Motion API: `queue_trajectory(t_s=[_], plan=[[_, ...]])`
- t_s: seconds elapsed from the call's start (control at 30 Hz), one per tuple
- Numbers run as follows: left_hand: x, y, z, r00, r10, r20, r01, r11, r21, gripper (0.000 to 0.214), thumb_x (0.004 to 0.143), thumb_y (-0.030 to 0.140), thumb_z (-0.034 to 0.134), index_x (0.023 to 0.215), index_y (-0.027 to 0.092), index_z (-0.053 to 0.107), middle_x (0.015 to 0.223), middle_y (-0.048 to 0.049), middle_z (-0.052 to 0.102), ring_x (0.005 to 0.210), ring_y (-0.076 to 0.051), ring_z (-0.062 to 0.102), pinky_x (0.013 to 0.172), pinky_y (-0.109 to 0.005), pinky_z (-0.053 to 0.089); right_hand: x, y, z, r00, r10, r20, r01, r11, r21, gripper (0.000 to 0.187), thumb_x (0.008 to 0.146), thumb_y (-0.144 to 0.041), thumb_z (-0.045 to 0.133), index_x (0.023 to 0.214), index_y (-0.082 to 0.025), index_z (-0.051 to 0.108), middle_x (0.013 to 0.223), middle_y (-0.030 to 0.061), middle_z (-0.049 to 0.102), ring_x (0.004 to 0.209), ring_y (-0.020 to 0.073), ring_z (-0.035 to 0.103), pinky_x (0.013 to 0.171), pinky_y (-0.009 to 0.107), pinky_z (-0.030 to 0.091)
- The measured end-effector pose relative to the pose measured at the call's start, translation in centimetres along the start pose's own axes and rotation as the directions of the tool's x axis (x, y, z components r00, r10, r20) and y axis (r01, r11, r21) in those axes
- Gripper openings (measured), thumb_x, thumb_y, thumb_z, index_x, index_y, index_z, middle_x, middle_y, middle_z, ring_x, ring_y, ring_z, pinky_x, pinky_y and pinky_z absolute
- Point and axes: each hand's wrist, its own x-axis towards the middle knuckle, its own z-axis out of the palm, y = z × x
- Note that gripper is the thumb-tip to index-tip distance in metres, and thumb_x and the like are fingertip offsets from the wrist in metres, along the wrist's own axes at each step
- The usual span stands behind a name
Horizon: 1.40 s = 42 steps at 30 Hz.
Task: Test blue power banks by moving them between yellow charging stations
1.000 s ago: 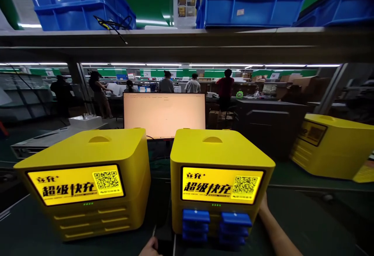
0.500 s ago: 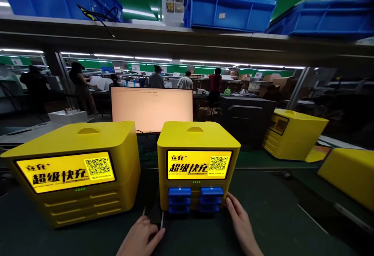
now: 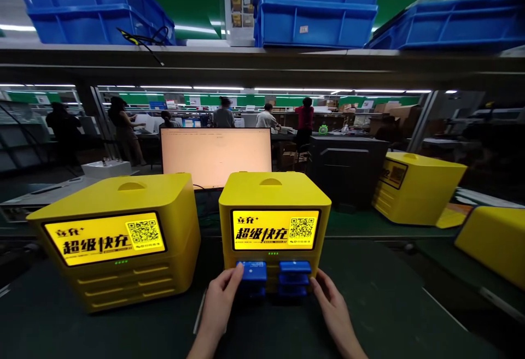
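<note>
A yellow charging station (image 3: 274, 206) is standing at the middle of a dark green table (image 3: 389, 299), directly in front of the person. Its front screen is glowing yellow with black characters and a QR code. Below the screen, blue power banks are sticking out of two columns of slots. The left hand (image 3: 219, 301) is reaching up from the bottom edge, its outstretched fingertips pressing against the left end of the top-left blue power bank (image 3: 253, 270); the fingers are lying loose and extended rather than wrapped around it. The right hand (image 3: 333, 305) is resting open, fingers spread, against the lower right corner of the station, just beside the right column of power banks (image 3: 295, 277). A second yellow station (image 3: 118, 239) is sitting just to the left, its slots showing no blue. A lit monitor (image 3: 216, 157) is glowing behind and between the two. Two more yellow units (image 3: 418, 187) are lying well apart to the right, turned at angles. Blue bins (image 3: 315, 6) are lining a shelf (image 3: 262, 56) overhead. In the far background, other people (image 3: 304, 118) are working at benches.
</note>
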Motion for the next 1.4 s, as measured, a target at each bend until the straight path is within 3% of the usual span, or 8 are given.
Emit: queue_trajectory(t_s=[0.13,0.23,0.37,0.5,0.97,1.4], plan=[[-0.4,-0.1,0.6,0.990,-0.118,0.079,0.131,0.975,-0.180,0.054,0.063,0.068,0.066,0.069,0.014,0.062,0.069,-0.0035,0.059,0.069,-0.018,0.052,0.064,-0.025,0.041,-0.1,-0.3,0.0,1.000,0.011,0.014,-0.011,1.000,0.018,0.059,0.080,-0.056,0.060,0.122,-0.017,0.052,0.123,0.0081,0.059,0.116,0.0275,0.052,0.099,0.035,0.042],[-1.2,-0.9,0.3,0.991,-0.107,0.081,0.118,0.981,-0.157,0.054,0.068,0.068,0.062,0.070,0.015,0.060,0.069,-0.0023,0.057,0.066,-0.016,0.050,0.063,-0.024,0.041,0.0,-0.4,0.1,1.000,0.014,0.015,-0.015,0.999,0.047,0.058,0.079,-0.056,0.061,0.121,-0.017,0.053,0.122,0.0083,0.060,0.116,0.0277,0.053,0.095,0.034,0.046],[-1.8,-1.2,-0.1,0.998,-0.057,-0.004,0.057,0.998,-0.003,0.066,0.064,0.074,0.059,0.095,0.015,0.063,0.095,-0.0082,0.063,0.095,-0.026,0.055,0.083,-0.031,0.045,-0.1,-0.6,0.2,1.000,0.017,0.004,-0.018,0.998,0.065,0.056,0.077,-0.055,0.063,0.119,-0.018,0.055,0.121,0.0076,0.061,0.115,0.0280,0.053,0.091,0.033,0.049],[-1.8,-1.5,0.1,0.992,-0.126,-0.004,0.125,0.989,-0.083,0.078,0.067,0.074,0.057,0.119,0.015,0.056,0.117,-0.0099,0.060,0.110,-0.029,0.052,0.094,-0.036,0.043,-0.3,-0.8,0.2,0.999,0.033,-0.001,-0.033,0.998,0.053,0.057,0.078,-0.056,0.062,0.120,-0.019,0.055,0.125,0.0072,0.059,0.119,0.0270,0.051,0.089,0.031,0.050],[-2.1,-1.1,0.1,0.993,-0.097,0.063,0.100,0.994,-0.037,0.078,0.070,0.076,0.051,0.119,0.015,0.058,0.111,-0.0091,0.064,0.094,-0.028,0.057,0.086,-0.037,0.048,-0.3,-0.5,-0.1,0.998,0.049,-0.033,-0.050,0.998,-0.046,0.060,0.076,-0.061,0.061,0.120,-0.020,0.055,0.123,0.0062,0.059,0.118,0.0278,0.050,0.097,0.034,0.043],[-2.3,-0.8,0.2,0.995,-0.075,0.059,0.077,0.996,-0.032,0.074,0.070,0.075,0.051,0.116,0.017,0.059,0.109,-0.0077,0.064,0.098,-0.028,0.057,0.083,-0.036,0.049,-0.4,-0.3,-0.3,0.997,0.066,-0.032,-0.068,0.995,-0.072,0.063,0.076,-0.063,0.059,0.122,-0.019,0.053,0.127,0.0066,0.057,0.123,0.0273,0.046,0.094,0.033,0.045]])
